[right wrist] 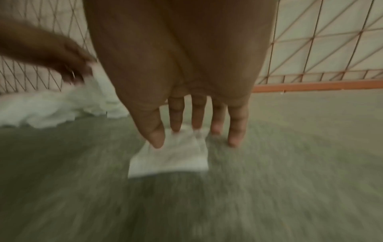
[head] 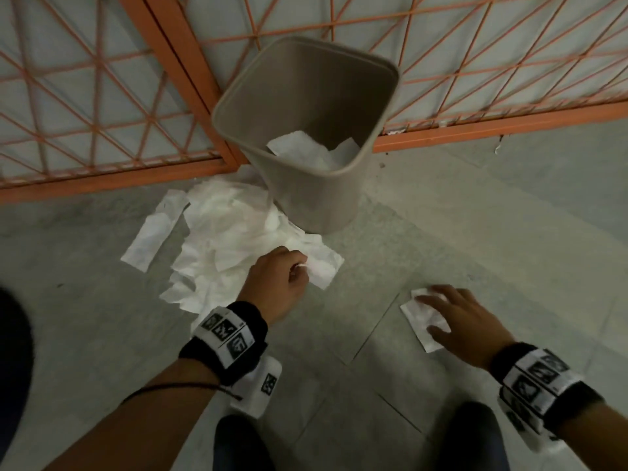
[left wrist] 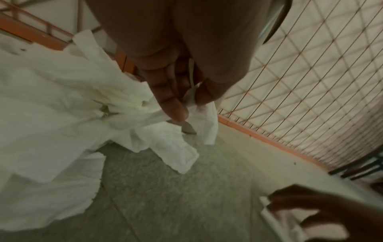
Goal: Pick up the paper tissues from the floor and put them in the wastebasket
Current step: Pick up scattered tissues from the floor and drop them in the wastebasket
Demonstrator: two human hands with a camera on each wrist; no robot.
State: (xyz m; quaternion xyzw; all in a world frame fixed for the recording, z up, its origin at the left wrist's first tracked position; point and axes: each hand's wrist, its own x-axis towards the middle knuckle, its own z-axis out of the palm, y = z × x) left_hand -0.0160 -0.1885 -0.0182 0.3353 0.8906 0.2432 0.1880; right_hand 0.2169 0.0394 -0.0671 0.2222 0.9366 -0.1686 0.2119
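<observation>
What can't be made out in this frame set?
- Head view: how full the beige plastic wastebasket is; its front wall hides the bottom.
- Right wrist view: motion blur; whether the right hand grips the small white tissue is unclear.
- Left wrist view: the left hand covers its pinch on the crumpled white tissue pile.

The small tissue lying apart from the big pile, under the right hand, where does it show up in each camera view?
Head: the small tissue lies lower right on the floor, under the right hand's spread fingers.
Left wrist: bottom right corner, partly covered by that hand.
Right wrist: centre, at the fingertips.
Shared landmark: the orange grid fence, at the floor's far edge in all three views.
</observation>
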